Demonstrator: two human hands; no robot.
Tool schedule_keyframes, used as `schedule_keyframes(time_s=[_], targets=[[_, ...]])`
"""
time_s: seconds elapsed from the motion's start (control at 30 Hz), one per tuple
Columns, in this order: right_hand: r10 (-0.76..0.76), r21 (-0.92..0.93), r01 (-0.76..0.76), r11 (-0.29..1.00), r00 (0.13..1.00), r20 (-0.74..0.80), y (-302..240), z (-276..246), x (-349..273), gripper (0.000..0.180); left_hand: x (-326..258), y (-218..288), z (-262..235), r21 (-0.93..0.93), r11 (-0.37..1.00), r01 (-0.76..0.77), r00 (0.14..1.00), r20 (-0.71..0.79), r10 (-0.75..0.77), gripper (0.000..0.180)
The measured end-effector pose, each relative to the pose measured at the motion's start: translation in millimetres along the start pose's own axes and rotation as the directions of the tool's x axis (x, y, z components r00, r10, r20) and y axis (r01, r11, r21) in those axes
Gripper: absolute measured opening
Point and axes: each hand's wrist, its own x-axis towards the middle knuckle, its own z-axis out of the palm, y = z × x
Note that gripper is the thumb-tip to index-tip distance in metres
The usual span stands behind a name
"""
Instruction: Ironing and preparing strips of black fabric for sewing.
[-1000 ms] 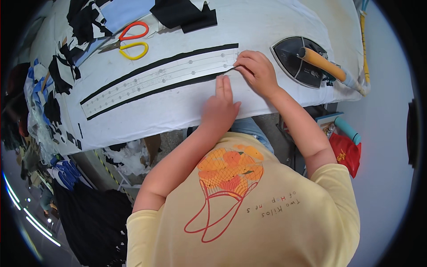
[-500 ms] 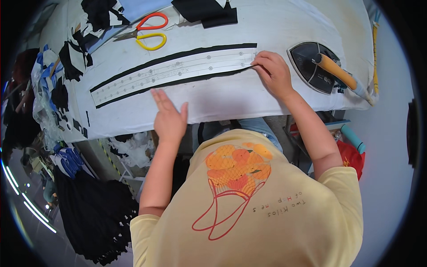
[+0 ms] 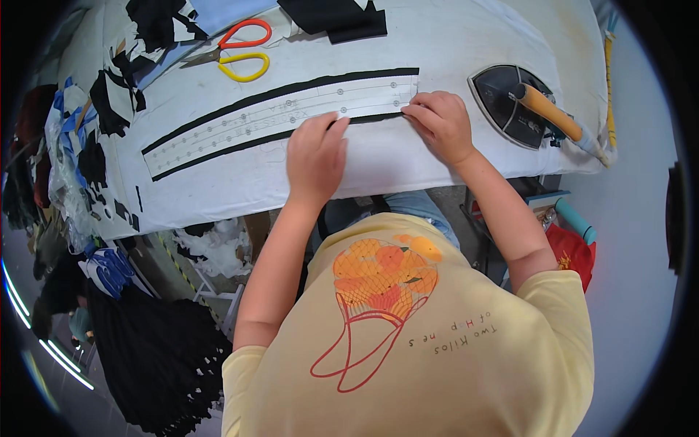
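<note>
A long, slightly curved black fabric strip (image 3: 266, 138) lies across the white-covered table, with a pale, see-through template (image 3: 244, 122) on top of it. Black shows along both long edges of the template, which bears thin lines and small round marks. My left hand (image 3: 314, 162) is closed at the near edge, right of the middle, its thumb and forefinger on the black border. At the right end my right hand (image 3: 443, 125) pinches that same border. Both hands' fingertips are partly hidden.
An iron (image 3: 510, 105) with a wooden handle rests right of the strip. Scissors (image 3: 246, 67) with one red and one yellow handle lie beyond it. Black fabric scraps (image 3: 111, 102) litter the left side; larger black pieces (image 3: 335, 18) lie at the far edge.
My left hand has moved right along the near edge, from flat, extended fingers to a bent grip. The right hand has shifted slightly left, still at the strip's right end.
</note>
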Motion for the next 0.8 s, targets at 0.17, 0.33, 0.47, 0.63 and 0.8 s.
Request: schedule_keyframes(time_s=[0.17,0.33,0.47,0.63,0.8], targets=[[0.057,0.060,-0.056,0.997,0.998,-0.011,0.2,-2.8,0.0,0.016,13.1,-2.1,15.8,-0.061,0.997,0.045,0.999,-0.002,-0.045,0.042],[0.126,0.113,-0.122,0.986,0.992,-0.031,-0.5,-3.6,1.1,0.014,12.2,-8.6,15.4,0.034,0.999,0.021,1.000,-0.007,-0.021,0.037],[0.125,0.067,-0.124,0.990,0.992,-0.012,-0.5,-3.9,-3.1,0.010,16.8,-8.5,25.4,0.047,0.998,-0.044,0.999,-0.016,0.045,0.029],[0.233,0.037,-0.230,0.972,0.967,-0.107,-6.3,0.6,-7.5,0.013,21.3,-11.2,26.9,0.050,0.995,-0.082,0.996,-0.017,0.083,0.025],[0.343,0.020,-0.345,0.938,0.926,-0.159,-12.8,5.8,-8.3,0.013,27.1,-1.2,20.1,0.038,0.997,-0.065,0.997,-0.040,0.066,0.022]])
